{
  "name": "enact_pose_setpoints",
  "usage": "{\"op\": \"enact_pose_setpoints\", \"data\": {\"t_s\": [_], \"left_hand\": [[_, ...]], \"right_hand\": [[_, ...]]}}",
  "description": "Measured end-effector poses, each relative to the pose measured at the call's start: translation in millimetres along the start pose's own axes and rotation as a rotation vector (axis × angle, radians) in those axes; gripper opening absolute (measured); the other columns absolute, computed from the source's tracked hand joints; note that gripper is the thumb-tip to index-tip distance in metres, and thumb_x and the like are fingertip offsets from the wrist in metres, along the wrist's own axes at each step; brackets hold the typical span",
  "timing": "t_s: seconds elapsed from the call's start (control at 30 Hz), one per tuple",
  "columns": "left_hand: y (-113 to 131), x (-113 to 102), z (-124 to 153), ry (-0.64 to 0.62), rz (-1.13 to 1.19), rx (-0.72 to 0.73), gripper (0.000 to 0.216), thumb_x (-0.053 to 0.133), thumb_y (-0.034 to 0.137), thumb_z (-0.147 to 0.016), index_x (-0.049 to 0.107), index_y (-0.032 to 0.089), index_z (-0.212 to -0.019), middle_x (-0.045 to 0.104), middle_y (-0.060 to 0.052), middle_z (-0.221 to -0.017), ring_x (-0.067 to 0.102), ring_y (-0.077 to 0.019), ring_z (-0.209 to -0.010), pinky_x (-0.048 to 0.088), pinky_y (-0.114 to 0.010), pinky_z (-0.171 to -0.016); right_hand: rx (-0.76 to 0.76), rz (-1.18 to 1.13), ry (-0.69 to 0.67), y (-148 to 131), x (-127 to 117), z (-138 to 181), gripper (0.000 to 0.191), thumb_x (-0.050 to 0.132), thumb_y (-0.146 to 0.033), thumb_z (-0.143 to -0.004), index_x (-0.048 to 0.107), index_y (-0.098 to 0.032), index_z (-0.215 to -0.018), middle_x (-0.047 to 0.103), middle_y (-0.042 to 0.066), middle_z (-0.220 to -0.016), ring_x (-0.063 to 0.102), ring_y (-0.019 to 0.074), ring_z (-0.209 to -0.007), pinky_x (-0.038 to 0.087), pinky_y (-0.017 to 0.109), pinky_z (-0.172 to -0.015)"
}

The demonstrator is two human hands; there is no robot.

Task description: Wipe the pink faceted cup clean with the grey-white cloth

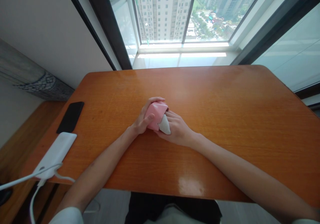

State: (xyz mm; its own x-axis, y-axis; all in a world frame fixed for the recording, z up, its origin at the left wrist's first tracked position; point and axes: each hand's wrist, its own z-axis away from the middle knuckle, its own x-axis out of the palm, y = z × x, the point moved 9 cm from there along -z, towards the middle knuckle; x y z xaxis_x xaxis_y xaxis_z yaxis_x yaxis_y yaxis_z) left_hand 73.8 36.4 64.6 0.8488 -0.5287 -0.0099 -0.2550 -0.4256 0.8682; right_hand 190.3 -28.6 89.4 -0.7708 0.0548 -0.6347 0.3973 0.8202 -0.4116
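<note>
pink and white paper (159, 117) sits pinched between your two hands at the middle of the wooden table (225, 117), a little nearer your edge than the window side. your left hand (143, 119) curls round the pink part, fingers over the top and thumb pressed on its near face, so it is gripping the piece. your right hand (176, 129) lies low on the table beside it, fingers tucked against the white flap, holding that end down; how tightly it clamps is hard to tell.

by the look of it you are mid-fold, shaping or creasing the paper. the next move probably calls for a steady left grip while the right fingers press the white corner flat, without letting the piece slip on the glossy top.

the paper looks small, folded into a rounded wedge, pink outside with a white point showing toward you. a black phone (70, 116) and a white power bank (56, 154) with its cable lie well apart at the left edge.
</note>
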Motion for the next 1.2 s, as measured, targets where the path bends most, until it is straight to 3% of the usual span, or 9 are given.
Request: {"op": "enact_pose_setpoints", "data": {"t_s": [0.17,0.23,0.33,0.4,0.5,0.57,0.8,1.0,1.2], "left_hand": [[6,-7,1,0.064,-0.112,0.079,0.090,0.061,0.088,-0.100,0.054,0.029,-0.167,0.058,-0.015,-0.170,0.069,-0.0373,-0.141,0.058,-0.054,-0.120],[6,-10,2,0.071,-0.176,0.118,0.094,0.062,0.087,-0.100,0.047,0.030,-0.173,0.051,-0.015,-0.177,0.063,-0.0390,-0.148,0.053,-0.057,-0.127],[2,-6,2,-0.014,-0.283,0.142,0.103,0.066,0.084,-0.100,0.032,0.031,-0.182,0.039,-0.017,-0.186,0.048,-0.0429,-0.164,0.039,-0.064,-0.139],[0,-4,2,-0.062,-0.344,0.144,0.109,0.070,0.082,-0.099,0.026,0.030,-0.184,0.034,-0.019,-0.187,0.040,-0.0448,-0.170,0.031,-0.067,-0.143],[3,0,1,-0.105,-0.428,0.179,0.114,0.078,0.077,-0.097,0.024,0.030,-0.185,0.033,-0.021,-0.185,0.033,-0.0470,-0.173,0.026,-0.071,-0.144],[7,6,1,-0.144,-0.477,0.206,0.117,0.084,0.072,-0.094,0.023,0.031,-0.185,0.033,-0.022,-0.185,0.033,-0.0477,-0.174,0.031,-0.072,-0.143],[13,17,1,-0.192,-0.588,0.237,0.135,0.099,0.061,-0.082,0.016,0.037,-0.186,0.032,-0.023,-0.185,0.040,-0.0506,-0.171,0.044,-0.073,-0.137],[8,17,3,-0.244,-0.693,0.270,0.151,0.102,0.074,-0.071,0.010,0.040,-0.187,0.020,-0.025,-0.191,0.040,-0.0527,-0.173,0.053,-0.073,-0.130],[14,20,10,-0.273,-0.808,0.390,0.143,0.098,0.073,-0.078,0.014,0.034,-0.187,0.028,-0.028,-0.189,0.048,-0.0490,-0.169,0.056,-0.067,-0.130]], "right_hand": [[0.186,-0.311,0.071,18,-6,5,0.020,0.079,-0.034,-0.101,0.074,-0.025,-0.084,0.078,0.007,-0.090,0.069,0.0251,-0.087,0.060,0.041,-0.086],[0.421,-0.534,0.082,35,-6,9,0.024,0.089,-0.042,-0.094,0.076,-0.024,-0.086,0.077,0.004,-0.085,0.068,0.0231,-0.080,0.059,0.039,-0.080],[0.810,-0.946,0.127,59,4,23,0.040,0.102,-0.050,-0.078,0.076,-0.022,-0.089,0.069,-0.002,-0.067,0.056,0.0162,-0.060,0.051,0.032,-0.063],[0.926,-1.227,0.175,67,9,26,0.043,0.103,-0.048,-0.073,0.077,-0.021,-0.094,0.070,-0.002,-0.065,0.056,0.0154,-0.057,0.049,0.029,-0.060],[0.978,-1.506,0.272,76,9,25,0.039,0.101,-0.042,-0.073,0.080,-0.022,-0.097,0.075,0.000,-0.073,0.062,0.0156,-0.062,0.052,0.027,-0.061],[1.003,-1.579,0.318,82,8,27,0.032,0.100,-0.039,-0.073,0.081,-0.022,-0.093,0.076,0.000,-0.073,0.061,0.0151,-0.061,0.052,0.026,-0.059],[1.069,-1.632,0.330,87,16,36,0.020,0.091,-0.032,-0.081,0.086,-0.021,-0.097,0.083,0.003,-0.080,0.068,0.0179,-0.064,0.057,0.027,-0.060],[1.075,-1.643,0.376,91,15,37,0.011,0.088,-0.030,-0.085,0.086,-0.023,-0.094,0.086,0.003,-0.085,0.072,0.0185,-0.066,0.061,0.028,-0.062],[1.134,-1.663,0.330,89,21,40,0.015,0.088,-0.031,-0.085,0.088,-0.020,-0.094,0.086,0.004,-0.084,0.072,0.0179,-0.066,0.062,0.026,-0.064]]}}
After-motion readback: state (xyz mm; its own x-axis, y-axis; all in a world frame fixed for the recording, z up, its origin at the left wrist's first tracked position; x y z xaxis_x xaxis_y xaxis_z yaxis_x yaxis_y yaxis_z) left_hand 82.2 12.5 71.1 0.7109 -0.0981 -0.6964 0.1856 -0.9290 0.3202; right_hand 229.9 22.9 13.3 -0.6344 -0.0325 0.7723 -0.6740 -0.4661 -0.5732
